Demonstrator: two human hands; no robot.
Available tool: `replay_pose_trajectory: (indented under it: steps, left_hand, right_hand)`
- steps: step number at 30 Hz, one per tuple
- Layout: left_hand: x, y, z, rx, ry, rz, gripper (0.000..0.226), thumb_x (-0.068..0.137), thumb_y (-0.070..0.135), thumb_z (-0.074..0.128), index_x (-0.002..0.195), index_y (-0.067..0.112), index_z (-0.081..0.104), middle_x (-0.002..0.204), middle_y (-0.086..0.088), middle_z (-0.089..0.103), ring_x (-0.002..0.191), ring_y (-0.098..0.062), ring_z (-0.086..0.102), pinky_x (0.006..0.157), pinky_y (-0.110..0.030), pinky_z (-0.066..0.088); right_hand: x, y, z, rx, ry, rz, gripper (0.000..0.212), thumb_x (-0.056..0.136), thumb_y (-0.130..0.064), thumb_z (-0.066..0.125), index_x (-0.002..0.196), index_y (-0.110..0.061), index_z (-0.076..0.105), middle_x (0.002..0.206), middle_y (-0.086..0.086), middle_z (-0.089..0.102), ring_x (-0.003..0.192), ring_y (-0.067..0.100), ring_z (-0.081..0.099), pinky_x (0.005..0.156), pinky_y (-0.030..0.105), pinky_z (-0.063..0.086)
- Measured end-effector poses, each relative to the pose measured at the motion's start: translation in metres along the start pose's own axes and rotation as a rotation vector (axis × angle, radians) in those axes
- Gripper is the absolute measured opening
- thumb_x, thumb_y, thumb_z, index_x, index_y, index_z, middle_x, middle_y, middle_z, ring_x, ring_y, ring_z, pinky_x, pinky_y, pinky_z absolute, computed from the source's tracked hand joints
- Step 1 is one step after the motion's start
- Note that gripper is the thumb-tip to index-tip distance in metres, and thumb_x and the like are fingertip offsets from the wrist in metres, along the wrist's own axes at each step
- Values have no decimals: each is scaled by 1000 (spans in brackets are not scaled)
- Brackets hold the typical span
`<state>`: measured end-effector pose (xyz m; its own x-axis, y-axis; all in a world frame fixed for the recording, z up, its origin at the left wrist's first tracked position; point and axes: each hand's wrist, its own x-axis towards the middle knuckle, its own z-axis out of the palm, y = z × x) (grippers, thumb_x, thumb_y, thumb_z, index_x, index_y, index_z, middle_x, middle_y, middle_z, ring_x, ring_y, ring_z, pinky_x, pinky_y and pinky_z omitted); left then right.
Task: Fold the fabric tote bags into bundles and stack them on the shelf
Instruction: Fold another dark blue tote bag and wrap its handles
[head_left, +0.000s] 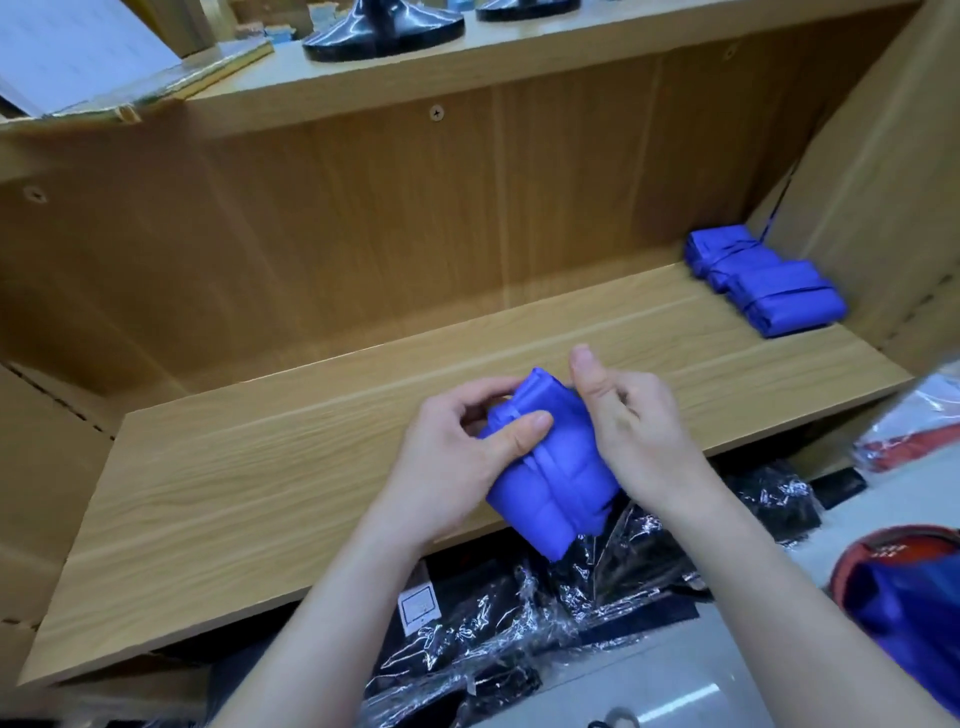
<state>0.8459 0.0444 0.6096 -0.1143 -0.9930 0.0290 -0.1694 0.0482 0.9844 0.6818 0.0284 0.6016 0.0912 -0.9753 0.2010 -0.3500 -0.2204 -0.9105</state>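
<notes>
**Q:** Where is the work item?

**A:** The blue tote bag bundle (556, 483) is at the centre of the frame, held over the front part of the wooden shelf (234, 499). Its lower end overhangs the shelf's front edge. I cannot tell whether the bundle touches the shelf. A strap (550, 467) of the same blue cloth runs lengthwise down the bundle's face.

**Q:** How is the left hand placed?

**A:** The left hand (452, 457) grasps the bundle from its left side. The thumb lies flat on the face and presses on the strap. The fingers (483, 389) curl round the upper left edge.

**Q:** And the right hand?

**A:** The right hand (644, 436) grips the bundle's right edge, with its fingers (618, 402) clenched inward against the cloth. The thumb stands upright beside the bundle's top corner.

**Q:** Where are the completed items?

**A:** The finished bundles (763, 283) lie together at the right end of the same shelf, in the upper right of the frame. They sit in the back corner by the side panel, well apart from both hands. Each one is bound by its strap.

**Q:** What else is in view?

**A:**
- **Top of the frame:** the upper shelf (571, 67) carries two black round bases (384, 36). A sheaf of white paper (78, 62) rests at its upper left.
- **Below the lower shelf:** black packs in clear film (493, 639) lie there.
- **Lower right:** more blue cloth (914, 608) sits inside an orange-rimmed container.
</notes>
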Motion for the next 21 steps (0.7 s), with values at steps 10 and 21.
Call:
replay_pose_trajectory:
  steps: [10, 21]
  left_hand:
    - [20, -5, 75, -199, 39, 6, 34, 80, 35, 74, 110, 27, 59, 86, -4, 72, 73, -13, 62, 65, -25, 51]
    - [93, -21, 218, -131, 107, -155, 21, 90, 25, 67, 103, 9, 69, 82, -3, 72, 58, -5, 56, 56, -17, 43]
  right_hand:
    - [-22, 31, -98, 150, -128, 90, 52, 77, -25, 69, 124, -43, 54, 114, -6, 69, 102, 20, 64, 96, 45, 50]
    - [-17, 112, -217, -525, 119, -198, 50, 83, -29, 71, 131, -32, 54, 117, -6, 45, 104, 15, 51, 91, 25, 43]
